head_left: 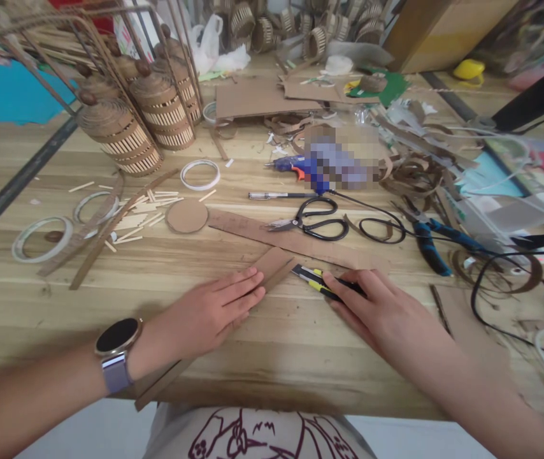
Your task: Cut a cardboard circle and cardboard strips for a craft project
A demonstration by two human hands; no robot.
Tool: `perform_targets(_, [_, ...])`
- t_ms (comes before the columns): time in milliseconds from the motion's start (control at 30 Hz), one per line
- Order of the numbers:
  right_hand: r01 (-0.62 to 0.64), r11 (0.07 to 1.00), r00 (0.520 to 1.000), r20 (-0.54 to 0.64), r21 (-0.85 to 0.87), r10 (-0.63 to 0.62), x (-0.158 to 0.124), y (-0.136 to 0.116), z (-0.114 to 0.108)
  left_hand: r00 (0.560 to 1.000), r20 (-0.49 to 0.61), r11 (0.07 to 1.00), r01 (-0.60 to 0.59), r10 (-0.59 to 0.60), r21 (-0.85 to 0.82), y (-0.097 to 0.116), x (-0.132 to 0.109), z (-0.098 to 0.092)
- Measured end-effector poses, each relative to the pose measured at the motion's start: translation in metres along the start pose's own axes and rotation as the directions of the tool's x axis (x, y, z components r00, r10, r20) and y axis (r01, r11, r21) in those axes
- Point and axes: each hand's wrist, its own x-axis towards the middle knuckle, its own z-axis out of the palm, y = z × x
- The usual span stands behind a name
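My left hand [209, 312] lies flat with fingers stretched out, pressing down a long brown cardboard strip [272, 262] that runs diagonally under it to the table's front edge. A smartwatch [116, 341] sits on that wrist. My right hand [372, 303] is closed round a yellow and black utility knife [313, 276], whose blade end lies beside the strip's far end. A wider cardboard strip [276, 234] lies just beyond both hands.
Black scissors [313, 220], a pen [274, 195], a blue glue gun [291, 166] and blue-handled pliers [432, 242] lie beyond. Woven baskets [123, 137], tape rings [199, 174], a cardboard disc [186, 215], small sticks and black cables [492, 287] crowd the wooden table [276, 344].
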Motion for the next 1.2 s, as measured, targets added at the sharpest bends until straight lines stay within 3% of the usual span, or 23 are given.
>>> perform_targets(500, [-0.061,0.996,0.997,-0.037,0.065,0.064,0.003,-0.023,-0.001,1.000,-0.021,1.000,0.017,-0.017,0.019,0.005,0.002,-0.001])
perform_targets(1200, [-0.111,0.994,0.994,-0.018,0.006,0.111,0.001,-0.048,0.001,0.998,-0.023,0.996,0.058,-0.060,-0.069,0.003,0.003,-0.003])
